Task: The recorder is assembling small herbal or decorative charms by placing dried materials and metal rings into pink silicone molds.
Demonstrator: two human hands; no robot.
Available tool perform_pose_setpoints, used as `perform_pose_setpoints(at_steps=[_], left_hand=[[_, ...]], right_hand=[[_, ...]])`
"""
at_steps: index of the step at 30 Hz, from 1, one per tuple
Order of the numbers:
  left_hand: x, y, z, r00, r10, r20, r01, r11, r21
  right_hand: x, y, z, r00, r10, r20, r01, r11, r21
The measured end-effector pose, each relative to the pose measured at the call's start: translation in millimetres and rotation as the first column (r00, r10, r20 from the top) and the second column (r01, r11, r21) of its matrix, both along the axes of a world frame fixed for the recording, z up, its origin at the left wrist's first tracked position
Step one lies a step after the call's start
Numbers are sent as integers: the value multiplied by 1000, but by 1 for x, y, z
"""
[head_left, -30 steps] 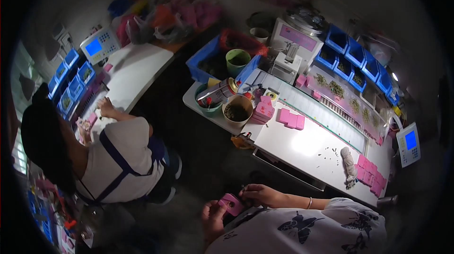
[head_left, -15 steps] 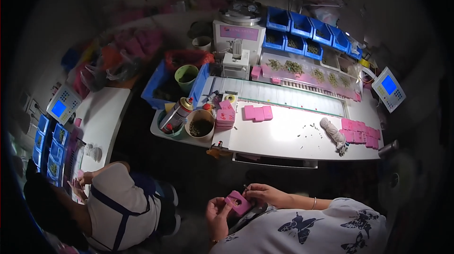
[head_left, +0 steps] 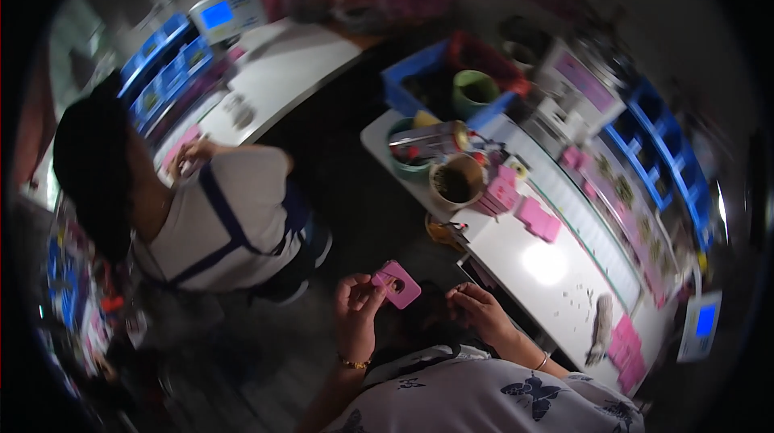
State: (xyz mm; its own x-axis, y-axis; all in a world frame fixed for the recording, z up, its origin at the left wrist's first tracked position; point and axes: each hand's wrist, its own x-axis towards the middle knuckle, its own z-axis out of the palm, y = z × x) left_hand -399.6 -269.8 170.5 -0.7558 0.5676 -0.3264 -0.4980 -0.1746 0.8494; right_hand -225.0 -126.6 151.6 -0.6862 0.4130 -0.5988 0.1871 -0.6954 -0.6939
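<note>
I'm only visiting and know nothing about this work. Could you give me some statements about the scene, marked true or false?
1. The left hand holds a flat pink piece in its fingers. True.
2. Both hands are touching that piece. False: the right hand is apart from it, to its right.
3. A co-worker wears a light top with dark blue straps. True.
4. That co-worker is at the right side of the picture. False: the co-worker is at the left side.
5. A pale bundle lies on the white bench top. True.
6. Every lit screen is red. False: the far-right screen is blue.
</note>
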Motion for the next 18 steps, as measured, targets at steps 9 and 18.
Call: perform_pose_setpoints(at_steps=[9, 18], left_hand=[[19, -57, -10, 952, 294, 89, -283, 952, -120], [62, -234, -27, 808, 569, -152, -583, 736, -345]], right_hand=[[-68, 9, -11, 892, 449, 58, -444, 893, -78], [-154, -148, -20, 528, 827, 192, -849, 507, 148]])
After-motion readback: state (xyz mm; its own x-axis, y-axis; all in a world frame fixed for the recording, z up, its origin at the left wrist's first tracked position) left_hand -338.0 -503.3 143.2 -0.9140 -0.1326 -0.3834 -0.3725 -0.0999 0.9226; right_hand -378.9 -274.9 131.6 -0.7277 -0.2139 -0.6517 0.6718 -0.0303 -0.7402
